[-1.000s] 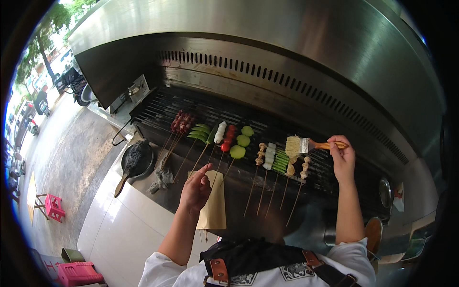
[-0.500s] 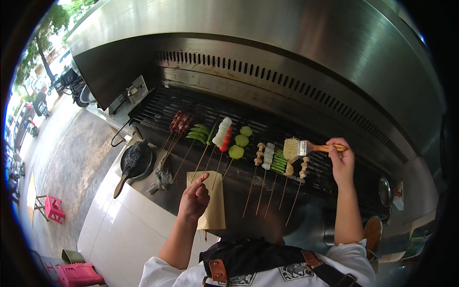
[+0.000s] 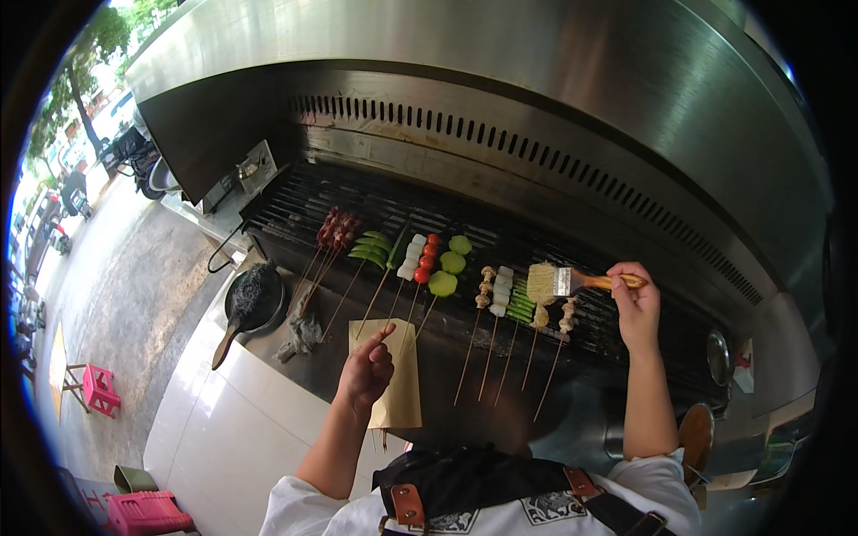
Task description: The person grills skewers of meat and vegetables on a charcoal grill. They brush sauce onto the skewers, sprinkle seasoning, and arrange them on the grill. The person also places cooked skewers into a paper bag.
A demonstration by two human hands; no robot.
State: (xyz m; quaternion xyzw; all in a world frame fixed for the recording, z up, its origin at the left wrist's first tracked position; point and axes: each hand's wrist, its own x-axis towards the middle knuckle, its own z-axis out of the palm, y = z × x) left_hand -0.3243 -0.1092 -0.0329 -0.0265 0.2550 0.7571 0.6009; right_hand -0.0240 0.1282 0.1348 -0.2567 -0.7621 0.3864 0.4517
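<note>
My right hand grips the wooden handle of a wide basting brush. Its pale bristles hover over or touch the skewers of green stalks and mushrooms; contact cannot be made out. My left hand is closed, thumb and forefinger pinching the stick end of a skewer of white pieces. Right beside that lies a skewer of cherry tomatoes, then one of green slices. Further left on the grill are meat skewers and green pepper pieces.
A small black pan and a crumpled grey cloth lie left of the skewers. Brown paper lies under my left hand. A steel hood overhangs the grill. Pink stools stand on the floor at left.
The white-piece skewer has turned and come down flat, lying apart from the tomatoes it partly covered before. The brush has shifted slightly left with my right hand.
</note>
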